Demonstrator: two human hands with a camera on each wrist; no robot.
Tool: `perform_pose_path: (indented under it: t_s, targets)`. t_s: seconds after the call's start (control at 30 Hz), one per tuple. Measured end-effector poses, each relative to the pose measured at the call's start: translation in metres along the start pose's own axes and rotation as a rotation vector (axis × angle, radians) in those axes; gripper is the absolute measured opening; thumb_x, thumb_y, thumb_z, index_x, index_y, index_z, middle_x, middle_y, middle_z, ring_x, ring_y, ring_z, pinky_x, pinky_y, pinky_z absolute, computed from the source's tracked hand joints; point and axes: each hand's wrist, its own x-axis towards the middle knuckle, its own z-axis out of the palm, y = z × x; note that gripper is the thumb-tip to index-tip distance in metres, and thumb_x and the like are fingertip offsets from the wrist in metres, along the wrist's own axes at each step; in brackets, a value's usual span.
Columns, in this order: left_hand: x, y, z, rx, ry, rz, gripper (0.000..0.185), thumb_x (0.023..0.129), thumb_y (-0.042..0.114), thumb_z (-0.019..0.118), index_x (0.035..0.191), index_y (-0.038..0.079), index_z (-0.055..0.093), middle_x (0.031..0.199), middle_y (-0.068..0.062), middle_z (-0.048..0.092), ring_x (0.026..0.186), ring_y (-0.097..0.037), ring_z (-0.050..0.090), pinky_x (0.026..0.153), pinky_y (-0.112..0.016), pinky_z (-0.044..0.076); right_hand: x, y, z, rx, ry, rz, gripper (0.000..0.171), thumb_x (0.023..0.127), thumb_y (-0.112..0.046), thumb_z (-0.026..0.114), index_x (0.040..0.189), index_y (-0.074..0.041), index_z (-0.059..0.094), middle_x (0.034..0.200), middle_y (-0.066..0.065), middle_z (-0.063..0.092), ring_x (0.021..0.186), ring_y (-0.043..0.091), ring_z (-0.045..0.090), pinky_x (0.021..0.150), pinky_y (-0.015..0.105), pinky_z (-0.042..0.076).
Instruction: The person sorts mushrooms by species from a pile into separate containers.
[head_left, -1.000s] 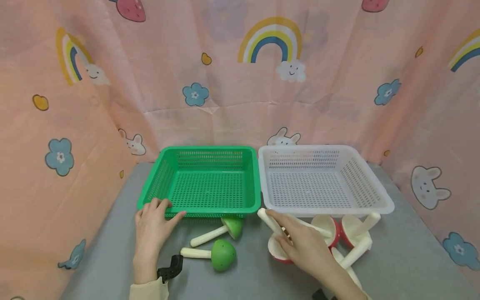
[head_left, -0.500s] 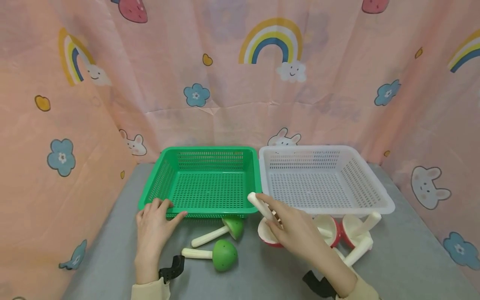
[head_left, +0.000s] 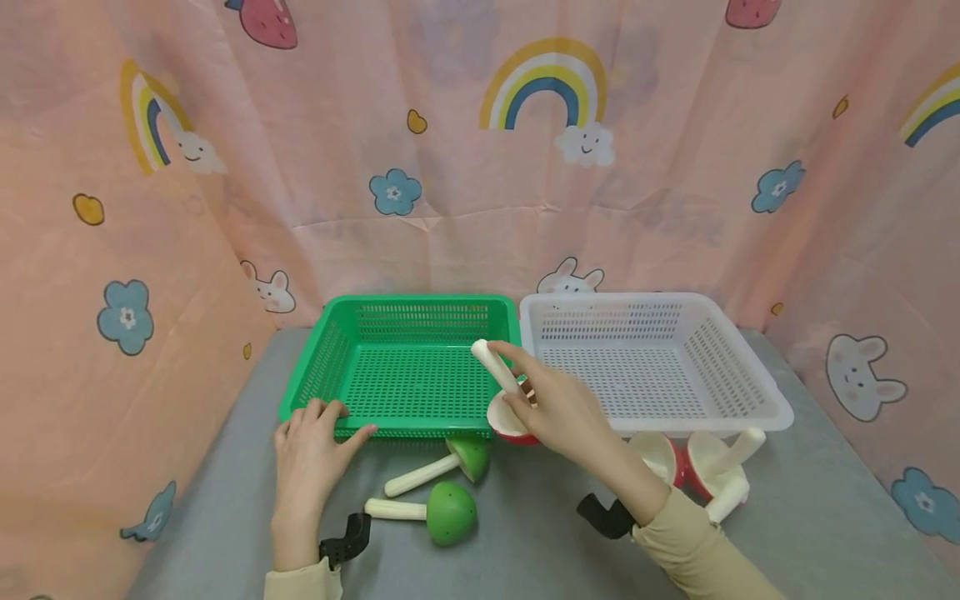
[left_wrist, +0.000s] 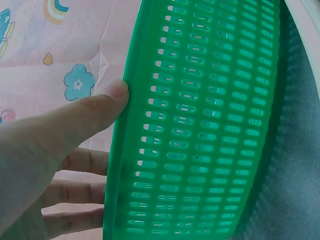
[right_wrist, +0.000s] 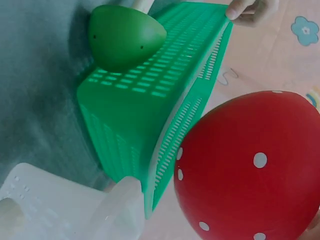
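My right hand [head_left: 566, 412] pinches the white stem of a red toy mushroom [head_left: 495, 367], raised over the front right corner of the green basket [head_left: 435, 425]. Its cap hangs low; the right wrist view shows the red cap [right_wrist: 255, 165] with white dots, close up. At the front left of that basket my left hand [head_left: 309, 458] grips the rim. In the left wrist view the thumb [left_wrist: 107, 100] presses the rim's outer side, and the other fingers pass behind it. Two green toy mushrooms [head_left: 451, 513] [head_left: 471, 460] lie before the basket, stems toward the left hand.
A white basket [head_left: 693, 423] stands right beside the green one. Several more red toy mushrooms [head_left: 703, 468] lie in front of it, partly behind the right forearm. A pink printed curtain [head_left: 450, 250] hangs behind and at both sides of the grey tabletop [head_left: 540, 550].
My right hand has carried the red mushroom up and to the left, from in front of the white basket to the green basket's corner. The left hand keeps its place on the rim.
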Motion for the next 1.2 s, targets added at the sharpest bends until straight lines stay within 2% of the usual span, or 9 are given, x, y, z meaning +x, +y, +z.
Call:
perform_pose_path:
  t_s: [0.23, 0.53, 0.63, 0.8, 0.97, 1.2]
  targets:
    - [0.0, 0.0, 0.0, 0.003, 0.011, 0.006, 0.045, 0.081, 0.045, 0.074, 0.105, 0.008, 0.066, 0.109, -0.014, 0.06, 0.107, -0.036, 0.052, 0.102, -0.061, 0.032, 0.025, 0.002, 0.011, 0.037, -0.002, -0.026, 0.059, 0.089, -0.017, 0.068, 0.142, -0.029, 0.043, 0.096, 0.003, 0.072, 0.079, 0.016, 0.07, 0.047, 0.021, 0.043]
    - [0.0, -0.001, -0.001, 0.002, -0.006, -0.001, 0.046, 0.081, 0.045, 0.074, 0.106, 0.007, 0.065, 0.111, -0.015, 0.06, 0.107, -0.036, 0.051, 0.102, -0.061, 0.031, 0.054, 0.007, 0.035, 0.04, -0.021, -0.034, 0.061, 0.089, -0.015, 0.066, 0.143, -0.028, 0.04, 0.098, 0.004, 0.071, 0.077, 0.014, 0.069, 0.05, 0.021, 0.046]
    - [0.0, 0.0, -0.001, 0.004, -0.01, 0.0, 0.046, 0.081, 0.045, 0.073, 0.106, 0.007, 0.065, 0.11, -0.014, 0.06, 0.108, -0.035, 0.052, 0.102, -0.062, 0.031, 0.061, 0.008, 0.045, 0.033, -0.035, -0.033, 0.061, 0.089, -0.013, 0.066, 0.143, -0.026, 0.04, 0.097, 0.005, 0.071, 0.07, 0.014, 0.066, 0.05, 0.022, 0.045]
    - [0.0, 0.0, 0.0, 0.003, -0.004, 0.001, 0.045, 0.081, 0.045, 0.074, 0.105, 0.008, 0.065, 0.11, -0.014, 0.06, 0.108, -0.035, 0.052, 0.102, -0.062, 0.032, 0.069, 0.011, 0.06, 0.038, -0.089, 0.001, 0.062, 0.088, -0.008, 0.062, 0.143, -0.026, 0.04, 0.101, 0.005, 0.07, 0.057, 0.012, 0.052, 0.045, 0.021, 0.035]
    - [-0.001, 0.001, 0.0, 0.006, 0.008, 0.006, 0.045, 0.08, 0.045, 0.075, 0.104, 0.008, 0.066, 0.109, -0.014, 0.06, 0.107, -0.036, 0.052, 0.101, -0.061, 0.032, 0.071, 0.013, 0.073, 0.018, -0.141, 0.02, 0.06, 0.089, -0.005, 0.06, 0.142, -0.024, 0.041, 0.102, 0.006, 0.069, 0.051, 0.012, 0.045, 0.043, 0.021, 0.028]
    - [-0.002, 0.0, 0.0, 0.009, 0.008, 0.004, 0.045, 0.081, 0.046, 0.074, 0.104, 0.008, 0.065, 0.109, -0.013, 0.06, 0.108, -0.036, 0.051, 0.102, -0.061, 0.032, 0.071, 0.015, 0.086, -0.069, -0.188, 0.035, 0.061, 0.089, -0.006, 0.061, 0.142, -0.027, 0.041, 0.086, 0.006, 0.067, 0.051, 0.012, 0.045, 0.04, 0.021, 0.029]
